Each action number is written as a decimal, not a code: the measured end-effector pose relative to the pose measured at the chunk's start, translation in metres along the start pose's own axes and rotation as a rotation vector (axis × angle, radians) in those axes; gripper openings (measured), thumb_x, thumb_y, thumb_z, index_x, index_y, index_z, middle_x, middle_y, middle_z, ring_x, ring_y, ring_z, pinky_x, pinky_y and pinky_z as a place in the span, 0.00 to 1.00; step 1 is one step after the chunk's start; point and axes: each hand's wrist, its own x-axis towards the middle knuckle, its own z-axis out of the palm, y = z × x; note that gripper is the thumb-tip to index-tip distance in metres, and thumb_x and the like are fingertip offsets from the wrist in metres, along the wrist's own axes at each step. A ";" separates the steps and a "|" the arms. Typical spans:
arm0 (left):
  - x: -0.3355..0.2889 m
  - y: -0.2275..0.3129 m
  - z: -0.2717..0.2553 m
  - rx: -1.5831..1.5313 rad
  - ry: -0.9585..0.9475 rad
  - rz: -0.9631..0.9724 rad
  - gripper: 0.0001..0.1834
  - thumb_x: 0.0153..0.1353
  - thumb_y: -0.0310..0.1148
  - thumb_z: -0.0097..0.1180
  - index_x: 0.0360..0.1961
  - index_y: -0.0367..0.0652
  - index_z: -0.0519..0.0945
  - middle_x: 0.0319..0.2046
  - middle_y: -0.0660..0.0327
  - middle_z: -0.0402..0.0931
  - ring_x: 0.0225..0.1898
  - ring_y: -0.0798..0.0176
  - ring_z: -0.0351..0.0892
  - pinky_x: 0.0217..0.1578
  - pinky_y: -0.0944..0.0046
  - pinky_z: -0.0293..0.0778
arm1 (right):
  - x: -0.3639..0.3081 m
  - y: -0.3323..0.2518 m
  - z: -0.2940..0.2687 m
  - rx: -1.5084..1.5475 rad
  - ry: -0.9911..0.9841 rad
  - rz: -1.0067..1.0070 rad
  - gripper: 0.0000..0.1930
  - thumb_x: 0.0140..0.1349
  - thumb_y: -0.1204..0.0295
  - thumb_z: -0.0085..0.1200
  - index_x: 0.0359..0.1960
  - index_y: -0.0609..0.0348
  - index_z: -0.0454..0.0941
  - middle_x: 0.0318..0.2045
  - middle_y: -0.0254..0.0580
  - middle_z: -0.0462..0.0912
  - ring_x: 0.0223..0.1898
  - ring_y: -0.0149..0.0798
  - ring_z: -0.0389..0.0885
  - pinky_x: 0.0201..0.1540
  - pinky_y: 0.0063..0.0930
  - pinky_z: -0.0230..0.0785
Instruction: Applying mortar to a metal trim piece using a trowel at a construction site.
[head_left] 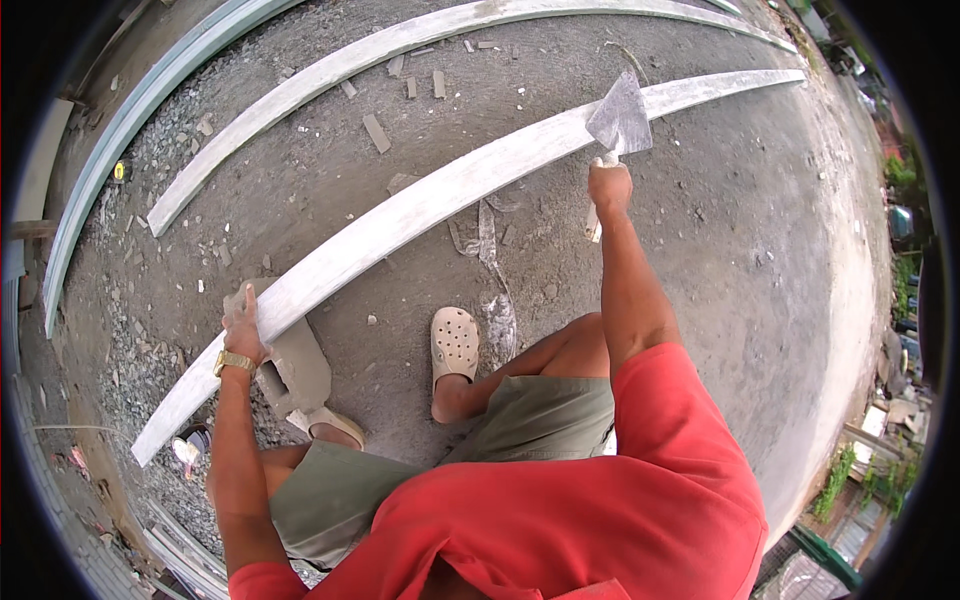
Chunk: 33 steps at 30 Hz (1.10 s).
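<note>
A long whitish plank runs in front of me from lower left to upper right. Toward its left end it rests over a grey concrete block. My left hand, with a gold watch at the wrist, lies against the plank above the block. My right hand is closed around the handle of a pointed trowel. The trowel's grey triangular blade points away from me and overlaps the plank toward its right end; whether it touches the wood I cannot tell.
Farther off lies a second whitish plank, and beyond it long pale-blue metal lengths. A yellow tape measure sits at the left. Small wood offcuts and gravel are scattered on the ground. A crumpled plastic strip lies near my clog.
</note>
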 end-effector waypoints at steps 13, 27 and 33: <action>-0.009 0.001 -0.019 0.021 -0.210 -0.172 0.74 0.29 0.29 0.76 0.70 0.61 0.33 0.65 0.45 0.52 0.65 0.37 0.54 0.64 0.49 0.59 | -0.100 -0.023 -0.007 0.030 -0.213 -0.076 0.21 0.56 0.57 0.56 0.39 0.66 0.75 0.37 0.61 0.81 0.44 0.59 0.79 0.47 0.46 0.70; -0.007 -0.005 -0.011 -0.003 -0.133 -0.141 0.74 0.29 0.26 0.76 0.70 0.62 0.33 0.67 0.46 0.51 0.65 0.33 0.53 0.64 0.47 0.58 | -0.150 -0.035 0.032 0.241 -0.154 0.022 0.17 0.55 0.61 0.56 0.36 0.65 0.74 0.34 0.62 0.81 0.40 0.60 0.79 0.43 0.47 0.70; -0.002 0.000 -0.011 -0.016 -0.200 -0.126 0.77 0.26 0.31 0.79 0.70 0.56 0.30 0.64 0.39 0.53 0.68 0.40 0.49 0.66 0.46 0.49 | -0.174 -0.042 0.031 0.248 -0.289 -0.040 0.19 0.55 0.61 0.56 0.39 0.65 0.75 0.35 0.62 0.81 0.41 0.60 0.79 0.45 0.46 0.70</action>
